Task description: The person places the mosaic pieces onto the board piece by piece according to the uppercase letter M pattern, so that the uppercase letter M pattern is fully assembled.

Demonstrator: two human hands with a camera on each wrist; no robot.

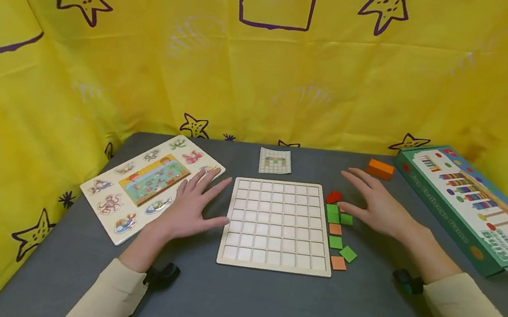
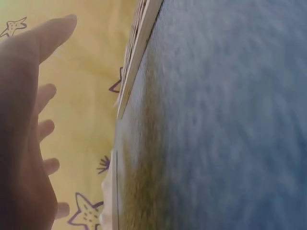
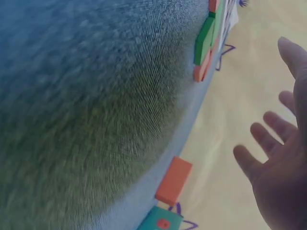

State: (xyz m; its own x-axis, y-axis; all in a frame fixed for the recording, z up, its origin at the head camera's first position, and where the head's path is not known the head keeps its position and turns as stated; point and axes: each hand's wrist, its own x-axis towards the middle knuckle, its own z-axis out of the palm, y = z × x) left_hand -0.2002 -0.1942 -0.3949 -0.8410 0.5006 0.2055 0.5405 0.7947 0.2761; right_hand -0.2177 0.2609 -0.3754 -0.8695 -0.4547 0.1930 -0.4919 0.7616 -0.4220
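Bright, soft light is filling the head view, and the yellow curtain [image 1: 245, 81] is glowing almost evenly. The wooden grid board [image 1: 276, 220] is showing its palest shine near the middle. Faint, soft-edged shadows are lying on the dark grey table [image 1: 257, 310] beside the sleeves [image 1: 110, 295]. Focus there is looking fairly crisp, though detail on the small card [image 1: 274, 168] is blurring. Both wrist views are appearing hazier: the left hand [image 2: 24, 134] and right hand [image 3: 283, 187] are looking shadowed against the brighter curtain, while the table is dissolving into grainy, bluish blur with a yellow-brown cast.
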